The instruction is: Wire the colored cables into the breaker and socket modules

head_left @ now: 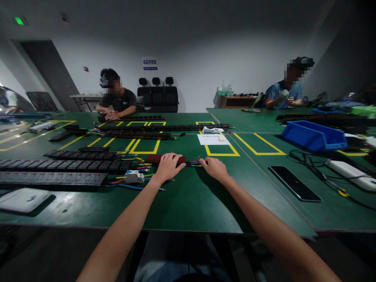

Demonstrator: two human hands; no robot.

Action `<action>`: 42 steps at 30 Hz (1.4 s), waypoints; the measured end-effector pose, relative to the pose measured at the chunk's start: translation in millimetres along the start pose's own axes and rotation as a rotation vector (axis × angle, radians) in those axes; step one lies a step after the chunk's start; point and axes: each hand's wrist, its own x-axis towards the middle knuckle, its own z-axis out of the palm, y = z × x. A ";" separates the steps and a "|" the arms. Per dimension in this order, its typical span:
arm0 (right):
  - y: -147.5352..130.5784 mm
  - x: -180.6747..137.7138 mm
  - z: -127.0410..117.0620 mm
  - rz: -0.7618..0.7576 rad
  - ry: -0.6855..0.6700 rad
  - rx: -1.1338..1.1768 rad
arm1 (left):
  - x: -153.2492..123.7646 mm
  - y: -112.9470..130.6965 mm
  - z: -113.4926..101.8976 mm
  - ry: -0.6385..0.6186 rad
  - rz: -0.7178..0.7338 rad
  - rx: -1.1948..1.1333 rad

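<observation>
My left hand [168,167] lies over a short dark red block [152,158], its fingers bent across the top and the thumb along the near side. From the block's right end run several thin coloured wires [193,162], red, blue and green among them. My right hand [215,168] pinches the ends of these wires between thumb and fingers. Just left of my left hand lie black socket strips [73,165] with loose wire ends. A grey socket strip [53,179] sits nearer to me, beside a small white circuit breaker [134,176] with red and blue wires.
More black strips [138,135] lie across the green table [188,211] farther back. A white paper [214,140] lies beyond my right hand. Rightward are a phone [294,183], a blue bin [315,136] and a white power strip [351,175] with cables. Two people [120,102] sit opposite.
</observation>
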 end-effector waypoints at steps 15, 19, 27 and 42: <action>-0.6 7.8 10.8 0.018 0.086 0.203 | 0.2 1.2 -3.1 -0.011 -0.001 0.010; 0.3 7.6 10.1 0.022 0.078 0.206 | 0.2 1.4 -3.7 -0.010 0.000 0.008; -1.4 5.1 7.7 0.021 0.099 0.147 | -0.2 2.0 -4.1 -0.016 -0.006 0.021; 10.1 6.6 -2.4 0.019 0.216 0.137 | 0.8 2.5 -6.2 -0.031 -0.009 0.018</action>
